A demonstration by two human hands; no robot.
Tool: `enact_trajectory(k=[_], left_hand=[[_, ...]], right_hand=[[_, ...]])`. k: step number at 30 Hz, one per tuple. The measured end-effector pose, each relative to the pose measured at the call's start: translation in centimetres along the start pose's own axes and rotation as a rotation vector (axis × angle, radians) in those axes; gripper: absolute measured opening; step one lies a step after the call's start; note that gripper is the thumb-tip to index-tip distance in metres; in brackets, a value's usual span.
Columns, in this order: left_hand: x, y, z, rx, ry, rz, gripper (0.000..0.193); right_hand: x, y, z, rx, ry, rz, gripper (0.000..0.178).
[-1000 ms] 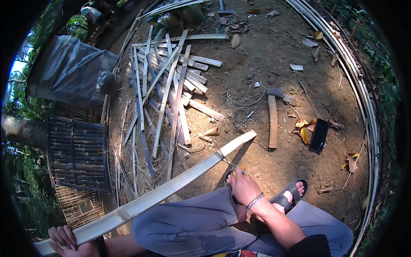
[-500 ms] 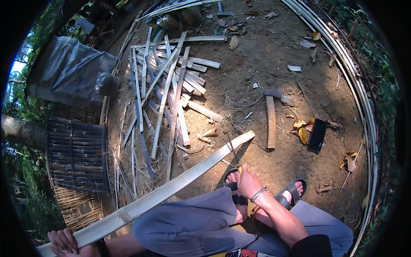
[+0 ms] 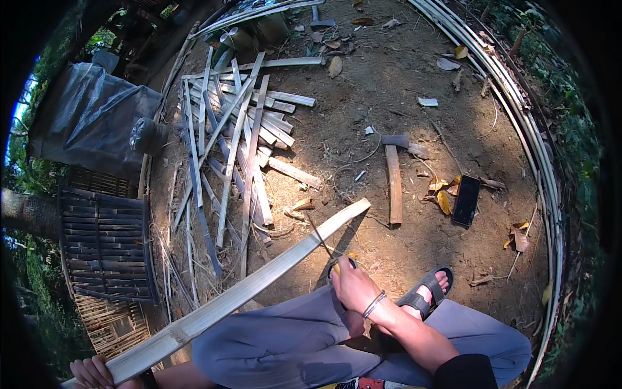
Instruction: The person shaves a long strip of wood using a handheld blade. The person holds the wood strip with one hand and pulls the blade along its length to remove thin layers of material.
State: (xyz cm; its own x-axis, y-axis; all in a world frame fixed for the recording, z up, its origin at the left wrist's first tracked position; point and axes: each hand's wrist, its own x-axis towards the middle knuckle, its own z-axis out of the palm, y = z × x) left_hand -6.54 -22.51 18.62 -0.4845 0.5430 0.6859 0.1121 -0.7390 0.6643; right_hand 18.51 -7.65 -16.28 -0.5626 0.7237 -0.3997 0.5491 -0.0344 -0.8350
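Observation:
A long, pale split bamboo strip [image 3: 249, 285] slants across my left leg, its far end resting out over the dirt. My left hand [image 3: 94, 373] is wrapped round its near end at the lower left. My right hand [image 3: 355, 285] is closed on the handle of a knife [image 3: 321, 236], with a bit of yellow showing at the fist. The thin dark blade points up and left, close against the strip's right edge; whether it cuts into the bamboo I cannot tell.
Several bamboo strips [image 3: 249, 136] lie heaped beyond my left knee. An axe [image 3: 394, 185] with a wooden handle lies ahead, a black phone [image 3: 466, 202] to its right. Long poles [image 3: 518, 104] curve along the right side. At left stands a dark slatted bamboo bench [image 3: 107, 243].
My right hand and the knife have moved left and toward me along the strip's edge. My left hand keeps its hold. The whole view has shifted slightly.

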Motion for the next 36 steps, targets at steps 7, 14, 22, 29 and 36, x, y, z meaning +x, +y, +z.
enact_trajectory(k=[7,14,22,29,36], left_hand=[[0.3,0.3,-0.1,0.007,0.025,-0.022,0.026],[0.2,-2.0,2.9,0.129,0.085,0.067,0.036],[-0.2,-2.6,4.6,0.036,0.037,0.122,0.033],[-0.6,-3.1,5.7,-0.361,-0.291,0.156,0.034],[-0.5,-2.9,5.8,-0.468,-0.459,0.129,0.034]], right_hand=[[0.0,0.4,1.3,0.014,0.095,-0.146,0.029],[0.4,0.7,-0.1,0.01,0.012,-0.085,0.029],[4.5,7.7,-0.7,-0.098,0.093,0.165,0.032],[-2.2,-4.7,-4.3,-0.235,-0.009,-0.374,0.03],[3.8,3.6,-5.5,-0.32,0.128,0.059,0.029]])
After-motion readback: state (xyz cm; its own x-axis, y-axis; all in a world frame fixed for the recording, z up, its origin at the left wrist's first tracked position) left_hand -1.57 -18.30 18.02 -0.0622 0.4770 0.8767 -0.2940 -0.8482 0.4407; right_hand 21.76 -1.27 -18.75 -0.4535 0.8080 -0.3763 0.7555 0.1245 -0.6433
